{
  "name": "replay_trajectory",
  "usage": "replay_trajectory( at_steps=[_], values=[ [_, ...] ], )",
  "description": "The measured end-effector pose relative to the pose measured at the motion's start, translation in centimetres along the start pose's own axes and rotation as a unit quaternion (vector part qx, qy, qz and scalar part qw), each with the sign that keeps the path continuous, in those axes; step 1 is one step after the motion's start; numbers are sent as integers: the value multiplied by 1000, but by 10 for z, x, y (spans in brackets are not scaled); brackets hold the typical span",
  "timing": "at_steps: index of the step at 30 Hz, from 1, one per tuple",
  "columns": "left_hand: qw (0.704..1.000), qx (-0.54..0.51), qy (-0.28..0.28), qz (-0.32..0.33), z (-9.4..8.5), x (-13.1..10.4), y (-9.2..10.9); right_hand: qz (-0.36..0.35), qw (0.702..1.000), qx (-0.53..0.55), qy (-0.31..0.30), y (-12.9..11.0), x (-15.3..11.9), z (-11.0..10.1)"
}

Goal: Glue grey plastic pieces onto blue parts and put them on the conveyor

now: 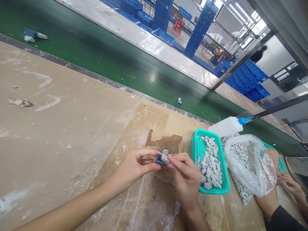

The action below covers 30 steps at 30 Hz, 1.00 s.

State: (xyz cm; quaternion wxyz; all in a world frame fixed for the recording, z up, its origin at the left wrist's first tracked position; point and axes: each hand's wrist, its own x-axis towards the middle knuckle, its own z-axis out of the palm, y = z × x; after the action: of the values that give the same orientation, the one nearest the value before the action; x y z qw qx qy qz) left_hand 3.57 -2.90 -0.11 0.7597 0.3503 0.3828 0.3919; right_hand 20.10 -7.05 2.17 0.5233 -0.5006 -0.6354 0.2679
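Just in front of me, my left hand (144,162) pinches a small dark blue-grey part (159,159) between thumb and fingers. From the other side, my right hand (184,168) grips a small light grey piece (165,158). The two pieces touch each other. Right behind them shows a small round metal cap (165,151), over a brown, torn patch of cardboard (166,141). A green basket (225,175) to the right of my right hand holds many light grey pieces (209,162).
A white bottle (226,126) with a blue nozzle lies behind the basket. Farther right are a clear bag (260,163) of grey pieces and another person's hands (288,184). A green conveyor belt (108,57) crosses beyond the table (72,128), carrying small parts (179,101).
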Motion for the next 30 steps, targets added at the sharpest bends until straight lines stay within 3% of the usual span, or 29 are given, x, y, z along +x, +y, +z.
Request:
replay_trajectory(
  at_steps=[12,18,21,25,30],
  values=[
    [993,104,43,42,0,-3,6,-45,997,-50,-26,9,-2,11],
    [993,98,67,13,1,-8,11,-48,998,-38,-32,9,-4,18],
    [989,124,80,16,-2,-9,10,-71,993,-82,-41,9,-5,19],
    [986,154,65,20,-5,-7,10,-118,981,-148,-47,10,-7,21],
    [989,141,45,15,-7,-3,10,-125,977,-162,-66,14,-7,23]
  ],
)
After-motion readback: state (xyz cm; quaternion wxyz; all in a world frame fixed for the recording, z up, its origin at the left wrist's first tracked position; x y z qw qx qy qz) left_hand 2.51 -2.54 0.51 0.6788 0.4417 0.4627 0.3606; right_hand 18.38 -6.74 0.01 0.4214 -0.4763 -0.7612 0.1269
